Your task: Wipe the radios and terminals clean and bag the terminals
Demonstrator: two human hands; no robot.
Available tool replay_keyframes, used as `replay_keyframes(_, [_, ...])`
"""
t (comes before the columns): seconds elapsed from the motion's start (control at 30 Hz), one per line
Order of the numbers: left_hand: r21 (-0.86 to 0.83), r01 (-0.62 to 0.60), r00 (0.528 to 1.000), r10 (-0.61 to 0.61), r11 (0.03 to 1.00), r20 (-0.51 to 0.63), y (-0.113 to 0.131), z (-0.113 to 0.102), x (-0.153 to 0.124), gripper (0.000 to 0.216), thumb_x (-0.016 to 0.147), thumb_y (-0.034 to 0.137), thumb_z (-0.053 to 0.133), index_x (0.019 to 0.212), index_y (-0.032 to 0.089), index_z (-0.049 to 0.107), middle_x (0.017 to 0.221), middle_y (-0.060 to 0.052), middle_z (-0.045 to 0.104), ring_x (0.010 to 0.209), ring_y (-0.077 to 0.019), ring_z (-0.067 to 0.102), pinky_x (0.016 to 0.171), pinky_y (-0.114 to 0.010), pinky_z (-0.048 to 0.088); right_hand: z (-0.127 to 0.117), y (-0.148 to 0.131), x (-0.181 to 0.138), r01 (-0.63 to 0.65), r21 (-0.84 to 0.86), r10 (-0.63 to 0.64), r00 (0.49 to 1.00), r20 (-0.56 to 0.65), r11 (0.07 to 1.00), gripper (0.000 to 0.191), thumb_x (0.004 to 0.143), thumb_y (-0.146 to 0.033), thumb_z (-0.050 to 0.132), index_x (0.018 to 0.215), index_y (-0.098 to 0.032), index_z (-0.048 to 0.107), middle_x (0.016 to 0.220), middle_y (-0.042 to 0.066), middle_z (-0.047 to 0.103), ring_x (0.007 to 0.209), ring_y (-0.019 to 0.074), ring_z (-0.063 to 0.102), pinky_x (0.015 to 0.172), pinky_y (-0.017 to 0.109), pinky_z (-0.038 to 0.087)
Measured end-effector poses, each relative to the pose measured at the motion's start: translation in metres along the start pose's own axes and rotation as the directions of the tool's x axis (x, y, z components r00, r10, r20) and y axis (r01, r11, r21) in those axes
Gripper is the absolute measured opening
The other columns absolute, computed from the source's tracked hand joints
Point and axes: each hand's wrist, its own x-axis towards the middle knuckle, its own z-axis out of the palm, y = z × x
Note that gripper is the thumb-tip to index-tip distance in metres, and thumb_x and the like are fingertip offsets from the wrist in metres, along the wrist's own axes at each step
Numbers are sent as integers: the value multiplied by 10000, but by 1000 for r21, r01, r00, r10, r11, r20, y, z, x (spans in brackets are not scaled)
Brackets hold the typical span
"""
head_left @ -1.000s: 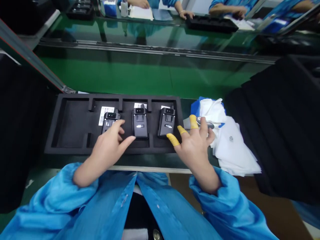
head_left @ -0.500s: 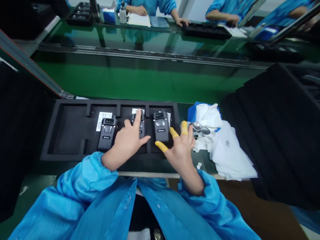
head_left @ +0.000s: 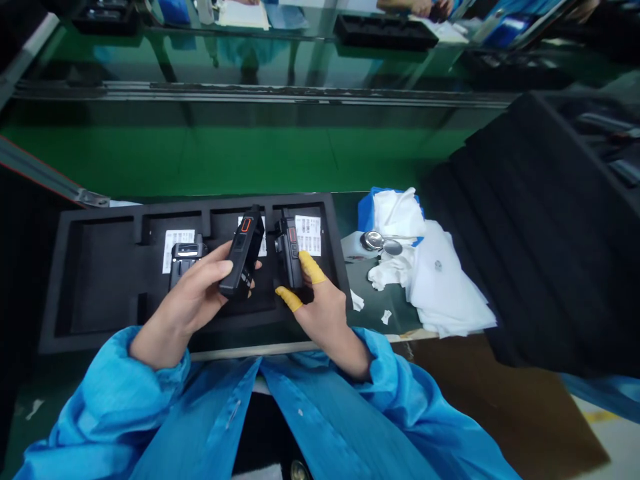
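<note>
My left hand (head_left: 203, 283) grips a black handheld device (head_left: 243, 250) marked with an orange-red outline, tilted above the foam tray (head_left: 103, 333). With yellow cots on the thumb and fingers that show, my right hand (head_left: 320, 300) holds a second black handheld device (head_left: 289, 250), turned onto its edge in the rightmost compartment. A white barcode label (head_left: 309, 235) lies beside that device. Partly hidden by my left hand, a third device (head_left: 187, 257) rests in the tray near another label (head_left: 175, 243).
Right of the tray are a blue box (head_left: 367, 212) with white cloths, a magnifier (head_left: 373, 241) and a stack of white bags (head_left: 445, 280). Black foam trays (head_left: 490, 200) are piled at the right. Across the bench, a co-worker's hands (head_left: 425, 8) show at the top edge.
My left hand has lifted the middle device out of its compartment and tilted it. My right hand has taken hold of the right device and turned it on edge. The view has shifted.
</note>
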Motion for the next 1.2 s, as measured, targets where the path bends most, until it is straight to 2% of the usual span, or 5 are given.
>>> replay_keyframes(0.13, [-32, -1, 999, 3, 999, 37, -14, 6, 6, 403, 579, 348, 778, 916, 147, 685, 868, -67, 701, 786, -208, 652, 659, -282, 503, 0, 1, -3, 5, -20, -5, 1000, -8, 1000, 584, 798, -382, 636, 1343, -219, 504, 1160, 82, 689, 1006, 250, 681, 878, 409, 578])
replay_keyframes(0.47, [34, -158, 986, 160, 987, -52, -35, 14, 9, 616, 518, 161, 829, 1105, 174, 643, 1046, -56, 681, 942, -199, 621, 888, -348, 479, -11, -7, 25, -135, 136, 123, 988, 89, 981, 873, 633, -683, 673, 1297, -162, 449, 1131, 168, 658, 935, 286, 684, 745, 446, 597])
replay_keyframes(0.77, [88, -225, 973, 229, 970, -34, -33, 11, 5, 613, 494, 193, 855, 1059, 186, 618, 1003, -35, 680, 974, -218, 609, 877, -352, 478, -17, -3, 39, -294, 347, 241, 952, 188, 890, 568, 711, -366, 643, 1229, -221, 460, 1125, 98, 674, 930, 226, 685, 869, 437, 548])
replay_keyframes(1.03, [693, -401, 693, 693, 600, -199, -35, 10, -3, 219, 635, 161, 727, 780, 226, 576, 821, 2, 602, 842, -207, 577, 798, -362, 455, -9, 9, 14, -120, 605, 149, 989, 2, 788, 410, 683, -290, 679, 1017, -261, 442, 984, 41, 636, 913, 179, 656, 838, 380, 559])
replay_keyframes(1.2, [778, -412, 639, 759, 473, -124, -42, 11, -7, 174, 690, 182, 705, 787, 239, 572, 799, 0, 589, 804, -201, 564, 761, -352, 450, -8, 10, 7, -127, 593, 170, 985, -16, 795, 402, 684, -290, 665, 1008, -267, 429, 958, 24, 608, 863, 167, 644, 795, 359, 559])
